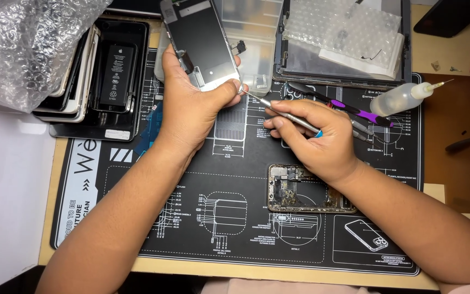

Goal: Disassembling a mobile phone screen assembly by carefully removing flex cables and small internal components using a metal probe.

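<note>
Left hand [191,111]: we grip a phone screen panel [202,41] above the mat [235,218], dark glass, silvery metal backing.
Right hand [316,139]: we pinch a slim metal tool [278,111], tip at the panel's lower corner.
Phone frame [300,190]: open, under our right wrist.

the large printed rubber work mat [235,239] lies on the wooden table [458,136]. the opened phone housing with exposed boards [300,190] rests on the mat, right of centre, partly under the right hand [322,136]. the detached phone screen panel [199,41] stands behind it, in the left hand [191,109]. the small clear squeeze bottle [401,99] lies at the mat's right rear. the stack of dismantled phones [104,76] sits off the mat's left rear corner, with crumpled bubble wrap [25,46] to its left.
</note>
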